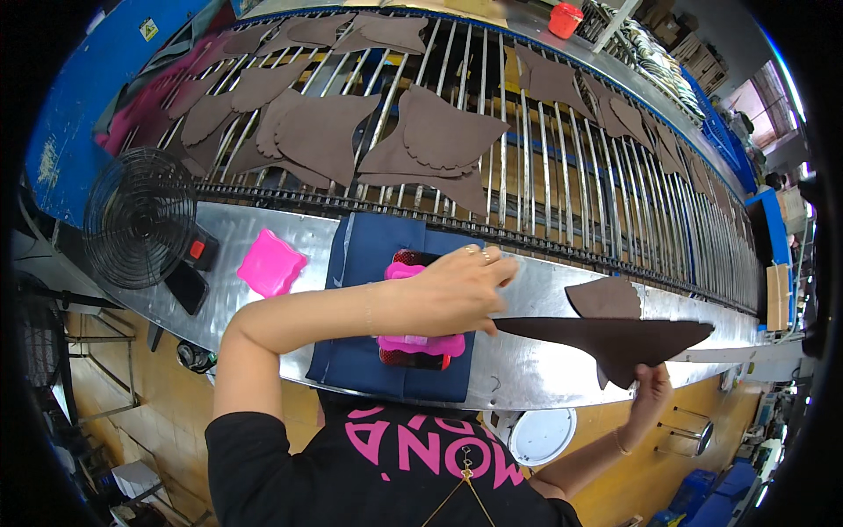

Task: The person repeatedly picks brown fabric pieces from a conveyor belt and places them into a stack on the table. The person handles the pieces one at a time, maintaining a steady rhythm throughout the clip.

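Between my two hands a dark brown cut piece, leather-like with pointed ends, is stretched sideways above the metal table. My left hand reaches across, its fingers curled and the thumb at the piece's left tip. The lower right edge is pinched by my right hand. Behind the held piece, another brown cut piece with a scalloped edge lies on the table. Under my left forearm, a pink scalloped box with red-and-black parts rests on a folded dark blue cloth; my arm hides its middle.
Beyond the metal table runs a conveyor of metal rods carrying several brown pieces. At the left stand a black wire fan guard, a phone and a pink scalloped lid. A white round-topped bucket stands below the near edge.
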Demonstrator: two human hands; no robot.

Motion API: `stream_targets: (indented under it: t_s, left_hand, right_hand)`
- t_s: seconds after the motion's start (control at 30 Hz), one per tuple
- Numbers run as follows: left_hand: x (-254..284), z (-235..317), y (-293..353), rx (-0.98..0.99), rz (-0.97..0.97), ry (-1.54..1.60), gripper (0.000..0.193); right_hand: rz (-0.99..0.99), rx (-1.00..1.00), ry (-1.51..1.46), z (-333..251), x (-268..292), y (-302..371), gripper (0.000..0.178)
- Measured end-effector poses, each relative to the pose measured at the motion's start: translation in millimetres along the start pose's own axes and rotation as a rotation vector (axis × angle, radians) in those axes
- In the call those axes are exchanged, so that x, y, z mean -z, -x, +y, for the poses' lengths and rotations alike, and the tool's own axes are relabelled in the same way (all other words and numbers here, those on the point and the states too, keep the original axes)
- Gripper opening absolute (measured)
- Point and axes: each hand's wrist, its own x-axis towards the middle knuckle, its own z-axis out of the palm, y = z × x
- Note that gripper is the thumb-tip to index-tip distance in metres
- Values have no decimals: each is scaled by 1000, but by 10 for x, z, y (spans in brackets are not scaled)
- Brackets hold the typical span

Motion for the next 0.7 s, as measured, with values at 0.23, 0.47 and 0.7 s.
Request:
stream_targets:
  t_s: [0.23,0.47,0.7]
  left_hand:
    - [409,-108,-666,124,154,321,67]
    - [74,-823,-514,453,352,369,22]
    - [-62,-2179,146,918,916,1188,30]
  right_hand:
    - [-137,646,877,-1205,-163,-607,10]
    - [-11,845,1037,-1596,-908,-1139,27]
    - [135,580,800,-530,-525,-1282,32]
